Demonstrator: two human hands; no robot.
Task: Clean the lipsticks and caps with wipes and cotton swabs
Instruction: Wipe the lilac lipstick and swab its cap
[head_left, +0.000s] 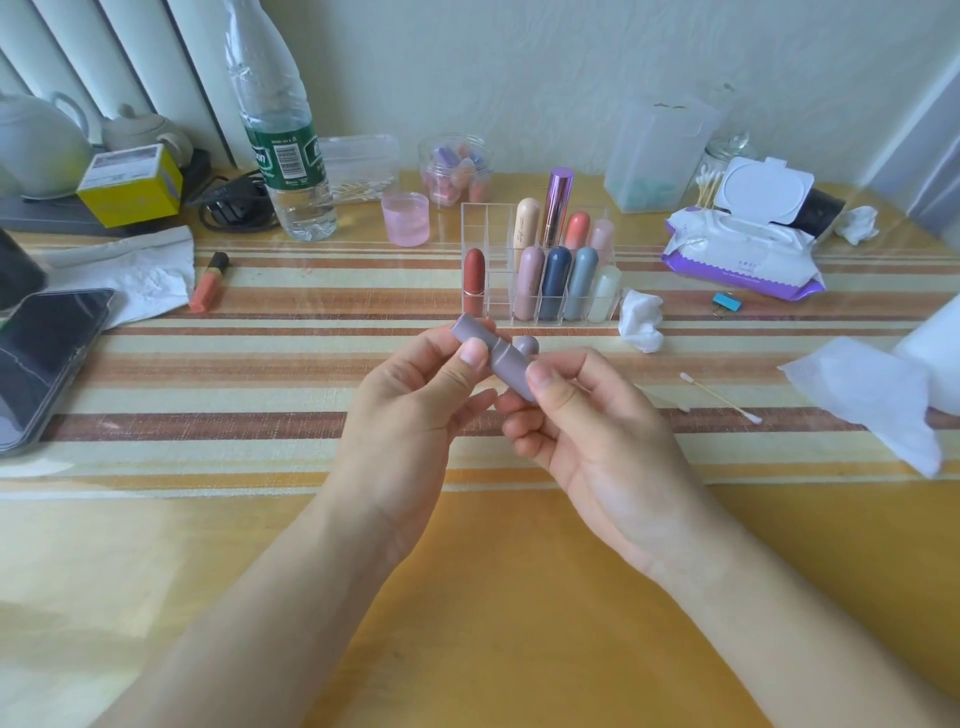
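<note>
far left, 9 o'clock from the hands: dark phone (47, 358) lying flat on the striped cloth (260, 374). at 10 o'clock a flat white tissue (140, 270), with an orange lip gloss tube (209, 283) on its side just beside the tissue's right edge. behind those, a yellow box (130, 184), and a clear water bottle (283, 150) upright at 11 o'clock. pink cup (405, 218) stands just right of the bottle.

centre: left hand (410, 410) pinches the upper-left end of a mauve lipstick (498, 364) between thumb and fingertips. right hand (587, 431) pinches the lower-right end, thumb on top, fingers curled under. the lipstick is tilted, held in the air above the cloth, with a seam showing mid-body. a rounded mauve bit pokes out just behind it; cannot tell if it is a cap or part of the tube.

12 o'clock from the hands: clear organizer (480, 223) on the cloth, with capped lipsticks upright in its compartments. one red stands at front left, the rest are bunched in the right half. crumpled wipe (641, 319) sits just beside the organizer's right front corner. cotton swab (721, 398) lies on the cloth at 3 o'clock, apart from the right hand. wipes pack (743, 254) at 1 o'clock, lid flipped open. blue binder clip (724, 302) lies in front of it. unfolded white wipe (872, 400) at the far right edge.
</note>
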